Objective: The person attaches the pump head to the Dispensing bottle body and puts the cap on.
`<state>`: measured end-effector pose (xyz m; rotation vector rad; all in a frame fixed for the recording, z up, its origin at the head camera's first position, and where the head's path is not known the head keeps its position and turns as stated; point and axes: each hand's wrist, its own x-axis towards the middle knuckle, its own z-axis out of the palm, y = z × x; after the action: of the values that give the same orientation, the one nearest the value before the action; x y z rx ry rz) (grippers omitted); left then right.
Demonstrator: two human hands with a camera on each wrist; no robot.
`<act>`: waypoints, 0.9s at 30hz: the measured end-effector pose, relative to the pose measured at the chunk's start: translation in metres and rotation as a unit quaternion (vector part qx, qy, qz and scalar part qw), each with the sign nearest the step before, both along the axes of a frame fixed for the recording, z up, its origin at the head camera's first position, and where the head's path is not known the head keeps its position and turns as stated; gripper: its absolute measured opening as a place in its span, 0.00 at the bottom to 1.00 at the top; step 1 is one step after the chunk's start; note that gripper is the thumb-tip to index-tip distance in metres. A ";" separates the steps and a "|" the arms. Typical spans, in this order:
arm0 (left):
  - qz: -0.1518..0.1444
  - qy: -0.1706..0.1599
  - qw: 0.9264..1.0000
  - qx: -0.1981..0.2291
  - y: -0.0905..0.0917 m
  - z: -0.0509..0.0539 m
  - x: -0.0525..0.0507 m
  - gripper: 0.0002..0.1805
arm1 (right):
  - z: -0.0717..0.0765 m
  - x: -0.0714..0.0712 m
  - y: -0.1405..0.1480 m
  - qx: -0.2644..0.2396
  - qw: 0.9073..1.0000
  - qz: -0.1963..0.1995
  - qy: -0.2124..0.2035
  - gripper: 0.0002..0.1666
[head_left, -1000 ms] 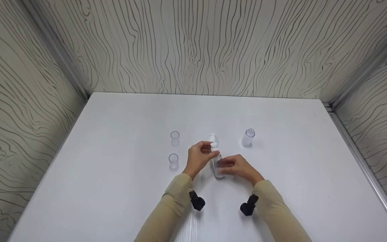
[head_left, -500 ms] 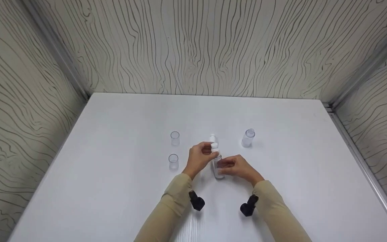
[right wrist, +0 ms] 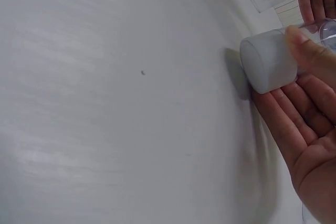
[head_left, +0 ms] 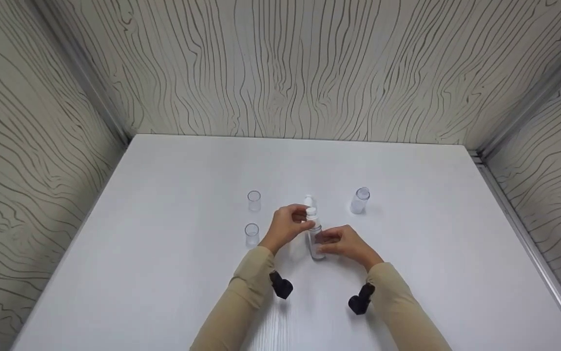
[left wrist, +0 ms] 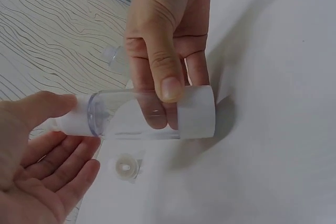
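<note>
A clear bottle [head_left: 316,244] with a white pump top [head_left: 312,213] stands on the white table. My right hand [head_left: 351,244] grips it low down, with the thumb over the white base [left wrist: 197,113] in the left wrist view. The thumb and fingers of my left hand [head_left: 284,226] pinch the white top. In the left wrist view that top [left wrist: 76,116] sits against the bottle's clear rim, between the left thumb and fingers. The right wrist view shows the white base [right wrist: 269,60] between the right thumb and fingers.
Two clear caps [head_left: 254,201] stand left of the hands, one behind the other. A clear bottle [head_left: 359,201] stands at the back right. Just behind the held bottle is a white-topped item [head_left: 308,200], partly hidden. Patterned walls [head_left: 280,68] border the table [head_left: 173,175].
The white top has turned or settled slightly lower on the bottle under my left fingers. My left wrist and forearm have shifted a little to the left. My right hand has barely moved.
</note>
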<state>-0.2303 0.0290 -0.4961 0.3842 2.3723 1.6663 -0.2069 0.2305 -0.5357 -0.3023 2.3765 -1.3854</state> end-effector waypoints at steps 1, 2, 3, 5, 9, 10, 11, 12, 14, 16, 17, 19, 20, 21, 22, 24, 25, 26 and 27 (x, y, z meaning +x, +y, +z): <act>-0.005 -0.001 1.000 -0.003 -0.001 0.001 0.000 0.22 | 0.000 0.000 0.000 0.003 1.000 -0.001 -0.001 0.27; -0.009 0.000 1.000 -0.003 -0.002 0.001 -0.001 0.22 | 0.000 0.000 0.000 0.004 1.000 -0.002 -0.001 0.27; -0.012 0.001 1.000 -0.004 -0.004 0.002 -0.001 0.21 | 0.000 0.000 0.000 0.003 1.000 -0.002 -0.002 0.27; -0.013 0.007 1.000 -0.006 -0.007 0.003 -0.002 0.21 | -0.001 0.001 -0.001 0.000 1.000 -0.001 -0.001 0.27; -0.006 0.029 0.999 -0.012 -0.017 0.006 -0.005 0.19 | -0.002 0.000 -0.001 -0.002 1.000 -0.003 -0.003 0.26; -0.002 0.033 0.999 -0.013 -0.019 0.006 -0.005 0.19 | -0.001 0.000 -0.001 0.000 1.000 -0.003 -0.003 0.26; 0.003 0.037 0.999 -0.018 -0.022 0.007 -0.006 0.19 | -0.001 0.000 -0.001 0.005 1.000 -0.004 -0.004 0.27; 0.007 0.039 0.999 -0.020 -0.025 0.007 -0.007 0.19 | -0.001 -0.001 -0.001 0.005 1.000 -0.006 -0.006 0.27; 0.017 0.038 0.999 -0.025 -0.030 0.008 -0.009 0.19 | 0.000 -0.001 -0.001 0.010 1.000 -0.009 -0.011 0.28; 0.025 0.036 0.999 -0.030 -0.035 0.009 -0.010 0.18 | 0.001 -0.001 -0.001 0.011 1.000 -0.013 -0.016 0.28; 0.027 0.036 0.998 -0.032 -0.037 0.009 -0.011 0.18 | 0.001 -0.001 -0.001 0.012 1.000 -0.015 -0.019 0.29; 0.030 0.038 0.998 -0.032 -0.040 0.009 -0.012 0.18 | 0.001 -0.001 -0.002 0.013 1.000 -0.018 -0.022 0.29; 0.031 0.039 0.998 -0.032 -0.042 0.009 -0.013 0.18 | 0.001 -0.001 -0.002 0.010 1.000 -0.019 -0.021 0.29; 0.031 0.041 0.998 -0.032 -0.044 0.009 -0.012 0.18 | 0.001 -0.001 -0.002 0.007 1.000 -0.019 -0.020 0.29; 0.032 0.042 0.998 -0.032 -0.045 0.008 -0.012 0.18 | 0.000 -0.001 -0.002 0.004 1.000 -0.018 -0.018 0.29; 0.033 0.043 0.998 -0.033 -0.047 0.007 -0.012 0.18 | 0.000 -0.001 -0.002 -0.002 1.000 -0.015 -0.013 0.29; 0.033 0.044 0.998 -0.035 -0.048 0.007 -0.012 0.18 | 0.000 0.000 -0.002 -0.006 1.000 -0.014 -0.011 0.29; 0.034 0.045 0.998 -0.037 -0.049 0.007 -0.011 0.18 | 0.000 0.000 -0.002 -0.010 1.000 -0.012 -0.008 0.29; 0.036 0.047 0.998 -0.039 -0.050 0.007 -0.011 0.18 | 0.000 0.000 -0.002 -0.011 1.000 -0.012 -0.006 0.29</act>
<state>-0.2412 -0.0207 -0.4891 0.3759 2.5376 1.6136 -0.2067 0.2288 -0.5356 -0.2721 2.3629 -1.4210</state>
